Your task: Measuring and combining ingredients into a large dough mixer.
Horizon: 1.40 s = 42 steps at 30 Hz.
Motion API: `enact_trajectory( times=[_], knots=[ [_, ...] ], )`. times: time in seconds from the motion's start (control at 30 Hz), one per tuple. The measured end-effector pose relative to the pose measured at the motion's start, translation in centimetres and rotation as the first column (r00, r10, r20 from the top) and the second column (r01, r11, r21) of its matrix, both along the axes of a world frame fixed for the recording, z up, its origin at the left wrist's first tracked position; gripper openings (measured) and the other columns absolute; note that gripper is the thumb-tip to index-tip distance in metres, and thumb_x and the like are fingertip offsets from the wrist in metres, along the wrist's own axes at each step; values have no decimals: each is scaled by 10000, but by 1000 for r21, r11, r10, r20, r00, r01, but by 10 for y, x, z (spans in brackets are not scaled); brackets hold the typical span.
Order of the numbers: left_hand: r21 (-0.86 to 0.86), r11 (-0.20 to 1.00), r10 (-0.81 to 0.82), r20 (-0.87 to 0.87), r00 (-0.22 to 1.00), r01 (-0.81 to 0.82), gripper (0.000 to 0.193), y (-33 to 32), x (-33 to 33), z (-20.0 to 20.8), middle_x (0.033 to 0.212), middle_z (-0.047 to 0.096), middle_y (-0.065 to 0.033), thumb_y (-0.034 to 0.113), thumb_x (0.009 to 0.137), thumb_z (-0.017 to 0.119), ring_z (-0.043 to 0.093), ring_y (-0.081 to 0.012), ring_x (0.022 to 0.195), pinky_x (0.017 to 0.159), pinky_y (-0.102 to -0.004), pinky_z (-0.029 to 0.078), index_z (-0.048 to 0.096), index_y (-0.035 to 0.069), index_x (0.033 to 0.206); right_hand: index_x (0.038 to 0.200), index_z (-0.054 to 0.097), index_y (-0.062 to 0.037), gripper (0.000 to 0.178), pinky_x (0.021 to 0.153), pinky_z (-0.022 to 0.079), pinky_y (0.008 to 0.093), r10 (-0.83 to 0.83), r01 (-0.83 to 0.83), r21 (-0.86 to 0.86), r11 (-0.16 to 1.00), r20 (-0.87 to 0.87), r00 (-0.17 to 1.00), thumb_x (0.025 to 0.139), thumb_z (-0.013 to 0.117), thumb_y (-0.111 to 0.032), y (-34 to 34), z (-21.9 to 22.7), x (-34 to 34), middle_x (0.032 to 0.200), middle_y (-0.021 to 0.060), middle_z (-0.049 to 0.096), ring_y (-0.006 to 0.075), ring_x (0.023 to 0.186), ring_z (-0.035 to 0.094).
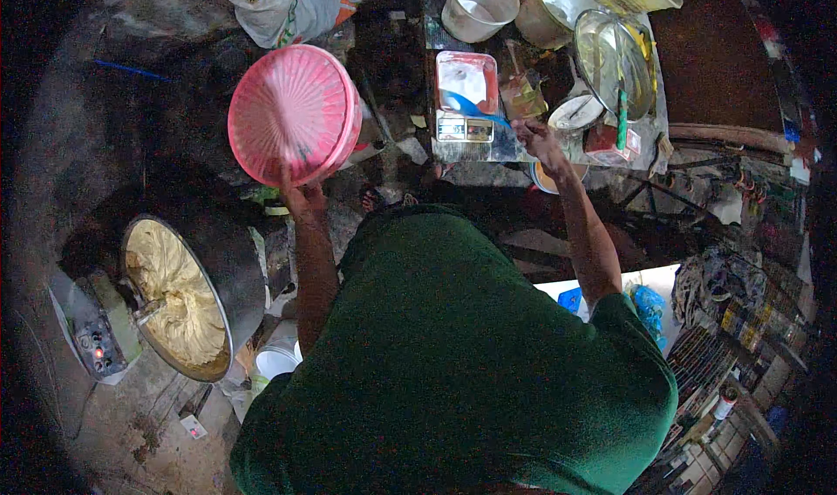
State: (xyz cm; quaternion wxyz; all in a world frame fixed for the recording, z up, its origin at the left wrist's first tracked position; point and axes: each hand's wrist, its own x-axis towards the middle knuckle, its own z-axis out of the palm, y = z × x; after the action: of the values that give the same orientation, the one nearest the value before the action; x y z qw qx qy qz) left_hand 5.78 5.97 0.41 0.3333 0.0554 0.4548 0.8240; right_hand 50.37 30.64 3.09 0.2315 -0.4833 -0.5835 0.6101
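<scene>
My left hand [302, 197] is closed on the lower edge of a round pink ribbed plastic lid [301, 102]. A second pink rim shows behind it; I cannot tell whether that is a tub under the lid. Between the fingers of my right hand [540, 142] is the handle of a blue spoon [473, 108]. The spoon's bowl end reaches over a square red tub [492, 81] of white powder [464, 78]. That tub rests on a small digital scale [479, 129] near the table's front edge.
More tubs [478, 11], a clear round lid [610, 68] and a white dish [575, 112] crowd the table [506, 150]. At the left stands a large mixing bowl [244, 277] of pale dough [179, 294]. A white plastic bag [288, 11] sits at the far side.
</scene>
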Motion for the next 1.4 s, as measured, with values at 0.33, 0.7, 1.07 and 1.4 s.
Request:
enact_trajectory(
  times=[0.33, 0.7, 1.07, 1.4],
  knots=[
    [24, 998, 58, 201, 978, -64, 399, 17, 22, 57, 1249, 534, -112, 253, 941, 536, 543, -250, 1111, 891, -403, 514, 456, 67, 1285, 1169, 580, -30, 466, 787, 431, 264, -62, -354, -402, 844, -731, 680, 917, 543, -421, 45, -58, 20, 1078, 36, 613, 126, 919, 562],
    [-51, 999, 0, -210, 978, -11, 432, 2, 17, 12, 1251, 533, -115, 231, 950, 514, 553, -246, 1097, 842, -342, 541, 409, 45, 1326, 1136, 575, 19, 296, 973, 460, 324, -46, -227, -341, 912, -637, 770, 886, 596, -138, 57, -86, 31, 1206, 138, 578, 246, 1108, 568],
    [16, 998, 59, 258, 964, -65, 369, 31, 26, 40, 1196, 582, -101, 228, 956, 500, 598, -205, 1007, 855, -349, 535, 474, 27, 1265, 1035, 658, -38, 215, 744, 431, 230, -57, -31, -243, 970, -348, 936, 884, 650, -191, 48, -49, 9, 931, -11, 631, 73, 832, 535],
    [-77, 995, 83, 272, 959, -64, 319, 19, 15, 28, 1089, 631, -64, 200, 931, 526, 621, -151, 815, 555, -282, 527, 530, 51, 1213, 1060, 662, -57, 263, 723, 428, 233, -5, -21, 92, 996, 277, 961, 895, 640, -261, 18, 9, 5, 870, -21, 626, 81, 782, 538]
  ],
)
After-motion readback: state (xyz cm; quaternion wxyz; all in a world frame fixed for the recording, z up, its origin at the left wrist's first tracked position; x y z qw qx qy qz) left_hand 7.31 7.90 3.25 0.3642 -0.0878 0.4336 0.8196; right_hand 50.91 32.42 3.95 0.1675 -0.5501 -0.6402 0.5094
